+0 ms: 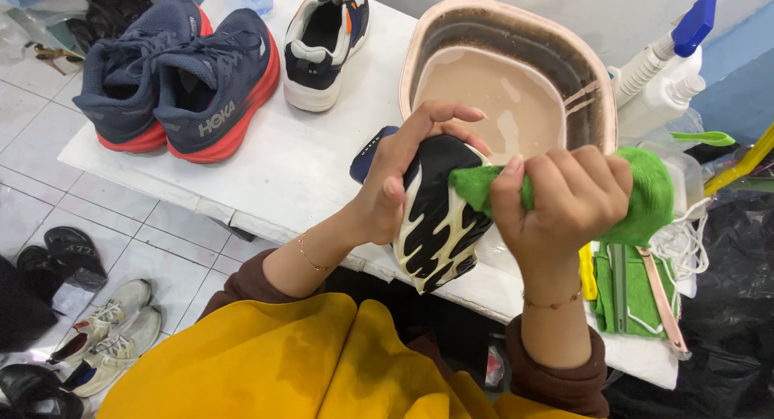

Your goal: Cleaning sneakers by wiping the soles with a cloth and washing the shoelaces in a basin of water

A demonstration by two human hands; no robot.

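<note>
My left hand (397, 177) grips a sneaker (435, 217) turned sole-up, its black and cream tread facing me and a navy upper showing behind the thumb. My right hand (564, 197) is closed around a bunched green cloth (645, 195), and the cloth's free end lies against the sole. Both hands hover over the near edge of a white table (298, 165), just in front of a pink basin (504, 32) filled with murky brown water.
A navy pair of running shoes with red soles (181, 76) and a white sneaker (326, 40) stand at the table's far left. White spray bottles (657, 72) stand right of the basin. Green cloths and a brush (637, 286) lie at right. Several shoes (81, 306) rest on the tiled floor.
</note>
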